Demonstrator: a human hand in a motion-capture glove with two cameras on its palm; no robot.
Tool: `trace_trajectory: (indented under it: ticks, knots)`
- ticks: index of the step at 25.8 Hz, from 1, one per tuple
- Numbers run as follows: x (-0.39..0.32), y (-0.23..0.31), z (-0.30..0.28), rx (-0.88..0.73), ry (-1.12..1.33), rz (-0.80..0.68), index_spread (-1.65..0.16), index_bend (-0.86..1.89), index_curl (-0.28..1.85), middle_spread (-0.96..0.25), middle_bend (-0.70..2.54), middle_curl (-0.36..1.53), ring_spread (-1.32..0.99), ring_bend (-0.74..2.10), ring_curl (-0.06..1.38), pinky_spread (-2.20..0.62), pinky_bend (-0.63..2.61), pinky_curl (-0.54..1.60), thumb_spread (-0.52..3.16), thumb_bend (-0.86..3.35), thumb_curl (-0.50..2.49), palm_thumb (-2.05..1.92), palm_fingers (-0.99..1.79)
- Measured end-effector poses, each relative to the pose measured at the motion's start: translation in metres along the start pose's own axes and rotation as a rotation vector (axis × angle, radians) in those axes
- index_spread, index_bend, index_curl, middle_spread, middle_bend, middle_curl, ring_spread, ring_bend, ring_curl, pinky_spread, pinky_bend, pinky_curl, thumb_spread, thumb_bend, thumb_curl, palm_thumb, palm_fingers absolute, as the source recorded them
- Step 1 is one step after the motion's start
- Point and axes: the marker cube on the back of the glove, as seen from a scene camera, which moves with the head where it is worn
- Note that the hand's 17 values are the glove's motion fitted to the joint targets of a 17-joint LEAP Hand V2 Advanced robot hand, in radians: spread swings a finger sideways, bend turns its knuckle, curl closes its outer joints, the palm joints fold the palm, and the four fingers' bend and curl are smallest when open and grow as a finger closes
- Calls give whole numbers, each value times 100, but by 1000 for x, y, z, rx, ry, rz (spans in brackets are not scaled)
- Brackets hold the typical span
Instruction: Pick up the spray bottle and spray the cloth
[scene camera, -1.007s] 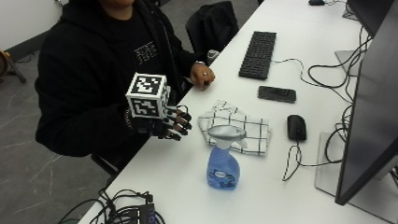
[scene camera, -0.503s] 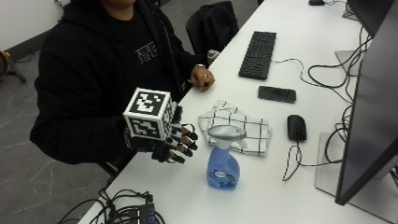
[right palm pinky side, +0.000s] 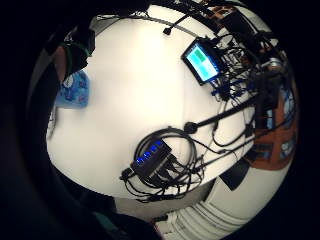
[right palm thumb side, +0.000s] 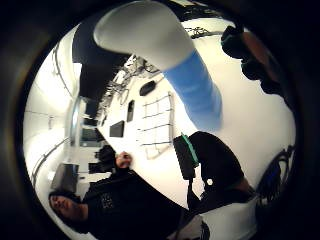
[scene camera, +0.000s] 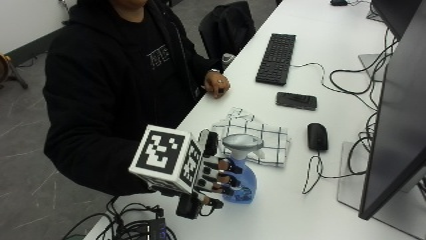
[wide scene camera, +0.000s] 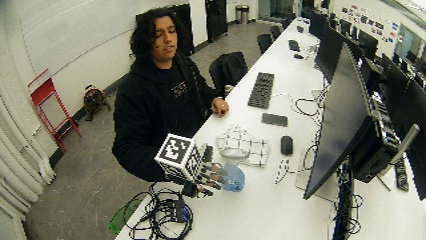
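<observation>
A blue spray bottle (scene camera: 242, 184) with a grey head stands upright on the white table (scene camera: 313, 200), just in front of a white checked cloth (scene camera: 259, 136) that lies flat. My gloved right hand (scene camera: 217, 175) is at the bottle's left side, fingers spread and slightly curled over its body. In the thumb side palm view the bottle (right palm thumb side: 192, 85) runs between the fingers (right palm thumb side: 245, 47) and the thumb (right palm thumb side: 212, 152), with bare table showing on both sides of it. The cloth (right palm thumb side: 157, 122) lies beyond. The little finger side palm view catches the bottle (right palm pinky side: 74, 90) at its edge.
Behind the cloth are a black phone (scene camera: 296, 100), a mouse (scene camera: 317, 136) and a keyboard (scene camera: 276, 57). A large monitor (scene camera: 393, 125) stands at the right. A hub with tangled cables (scene camera: 143, 227) sits at the near table corner. The bare left hand (scene camera: 217, 84) rests at the table edge.
My right hand has moved right, from beside the table edge up to the spray bottle, and now reaches around its body. Bottle and cloth have stayed put.
</observation>
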Motion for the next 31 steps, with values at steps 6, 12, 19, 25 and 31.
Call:
trace_trajectory:
  ticks: [6, 12, 19, 25, 31]
  knots:
    - [-6, -35, 0, -20, -236, -70, -35, 7, 21, -16, 28, 36, -22, 49, 34, 5, 28, 32, 112, 6, 29, 58, 84]
    - [-14, -68, 16, 38, -470, -70, -35, 12, 22, -19, 32, 38, -24, 50, 35, 3, 22, 32, 106, 5, 32, 66, 93]
    - [-27, -85, 35, 86, -721, -57, -33, 25, 30, -21, 28, 38, -24, 45, 35, -3, 19, 31, 99, 1, 34, 70, 114]
    - [-35, -68, 48, 118, -872, 19, -32, 19, 33, -22, 27, 39, -24, 48, 37, -10, 25, 34, 90, 2, 41, 82, 124]
    - [-42, -72, 55, 270, -920, 94, -30, 18, 35, -22, 35, 44, -23, 55, 41, -23, 39, 38, 70, 1, 48, 91, 140]
